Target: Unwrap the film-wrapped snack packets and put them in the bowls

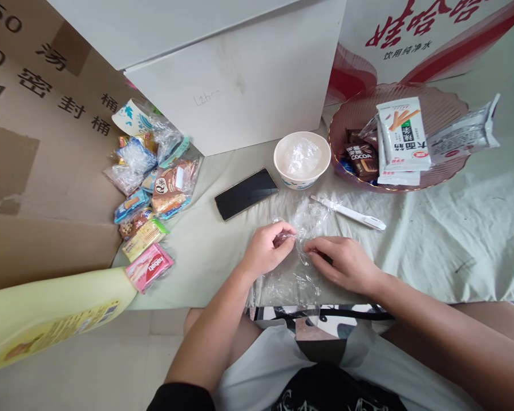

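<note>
Clear plastic film (302, 279) lies crumpled on the cloth between my hands and hangs over the front edge. My left hand (267, 248) is closed on it with curled fingers; something reddish shows through the film inside that grip, too small to name. Across from it, my right hand (346, 262) pinches the film between thumb and fingertips. Just beyond the film rests a slim white knife-like tool (355, 216), its narrow end touching the film. Behind it stands a paper bowl (302, 181) holding a crumpled ball of clear film (302, 157).
A black phone (246, 194) lies left of the bowl. Packaged snacks (166, 191) line the left side by a cardboard box (47, 171) and a yellow bottle (60, 314). A pink glass bowl (449, 171) of snacks stands right. White boxes (239, 80) block the back.
</note>
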Demonstrator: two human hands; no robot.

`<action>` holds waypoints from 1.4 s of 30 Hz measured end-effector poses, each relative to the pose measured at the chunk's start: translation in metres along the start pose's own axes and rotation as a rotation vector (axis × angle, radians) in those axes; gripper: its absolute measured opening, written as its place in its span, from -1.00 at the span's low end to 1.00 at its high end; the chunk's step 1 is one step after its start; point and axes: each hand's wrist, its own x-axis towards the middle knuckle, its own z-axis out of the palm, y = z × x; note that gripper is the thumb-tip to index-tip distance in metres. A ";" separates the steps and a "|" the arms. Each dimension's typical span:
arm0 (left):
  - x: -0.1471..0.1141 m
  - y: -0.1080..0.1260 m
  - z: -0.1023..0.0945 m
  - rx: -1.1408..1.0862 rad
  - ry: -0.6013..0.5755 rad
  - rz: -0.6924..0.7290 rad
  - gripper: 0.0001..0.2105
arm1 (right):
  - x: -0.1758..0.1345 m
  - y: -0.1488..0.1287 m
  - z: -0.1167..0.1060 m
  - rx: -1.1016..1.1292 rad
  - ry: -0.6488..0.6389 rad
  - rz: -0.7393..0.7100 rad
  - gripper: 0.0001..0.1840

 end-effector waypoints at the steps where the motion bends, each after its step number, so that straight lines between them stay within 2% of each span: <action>1: 0.000 0.000 0.000 0.002 -0.002 0.001 -0.87 | 0.000 0.000 0.000 -0.003 -0.002 0.000 -0.73; 13: -0.001 0.000 -0.001 0.048 0.002 0.012 -0.87 | 0.001 -0.001 -0.002 -0.009 -0.027 0.008 -0.73; 21: -0.004 -0.005 0.000 0.236 0.189 0.174 -0.92 | 0.001 0.000 -0.002 0.044 -0.003 0.036 -0.76; 26: -0.003 -0.008 -0.004 0.288 0.313 0.276 -0.86 | 0.002 0.000 -0.003 0.114 0.068 0.108 -0.77; 28: -0.002 -0.007 -0.006 0.245 0.294 0.334 -0.85 | 0.002 -0.001 -0.004 0.152 0.111 0.131 -0.79; 30: -0.001 -0.007 -0.008 0.227 0.216 0.396 -0.89 | 0.002 -0.002 -0.006 0.200 0.157 0.180 -0.81; 33: 0.001 -0.009 -0.010 0.284 0.099 0.396 -0.77 | 0.002 -0.001 -0.008 0.304 0.212 0.290 -0.84; 36: 0.003 -0.009 -0.010 0.254 0.133 0.343 -0.94 | 0.000 0.003 -0.006 0.398 0.251 0.357 -0.81; 38: 0.001 -0.008 -0.010 0.135 0.130 0.299 -0.92 | -0.001 0.006 -0.006 0.394 0.307 0.317 -0.77; 40: -0.002 -0.006 -0.011 -0.012 0.052 0.223 -0.88 | -0.002 0.008 -0.006 0.321 0.365 0.211 -0.62; 42: -0.005 -0.003 -0.013 -0.130 -0.034 0.146 -0.83 | -0.001 0.008 -0.007 0.221 0.356 0.105 -0.50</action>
